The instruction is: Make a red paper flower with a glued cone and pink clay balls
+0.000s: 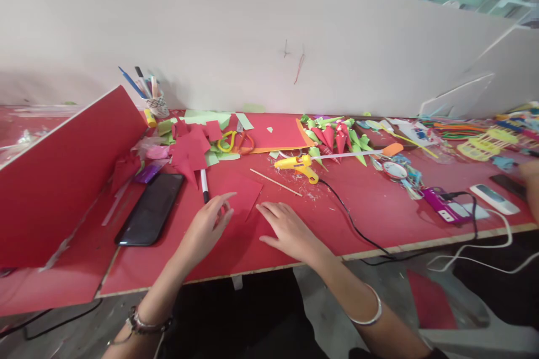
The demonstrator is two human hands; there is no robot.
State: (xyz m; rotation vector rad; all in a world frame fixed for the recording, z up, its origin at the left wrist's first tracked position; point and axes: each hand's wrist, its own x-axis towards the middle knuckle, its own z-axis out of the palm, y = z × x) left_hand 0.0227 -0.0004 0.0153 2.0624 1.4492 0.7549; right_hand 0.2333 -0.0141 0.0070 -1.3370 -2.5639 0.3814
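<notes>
A square sheet of red paper (241,193) lies on the red table between my hands, its right edge slightly raised. At its left edge is my left hand (210,223), fingers apart; I cannot tell whether they touch the sheet. My right hand (288,229) is by the lower right corner, palm down, fingers stretched out, holding nothing. A black-and-white marker (204,182) lies just beyond my left fingertips. Past the sheet are a thin wooden stick (275,182) and a yellow glue gun (297,165) with a long glue stick in its back.
A black phone (150,210) and an upright red board (71,179) stand left. Red paper scraps (191,148), scissors (227,142) and folded red and green paper cones (337,136) lie at the back. A purple power strip (446,206) with cables sits right, near another person's hand (529,182).
</notes>
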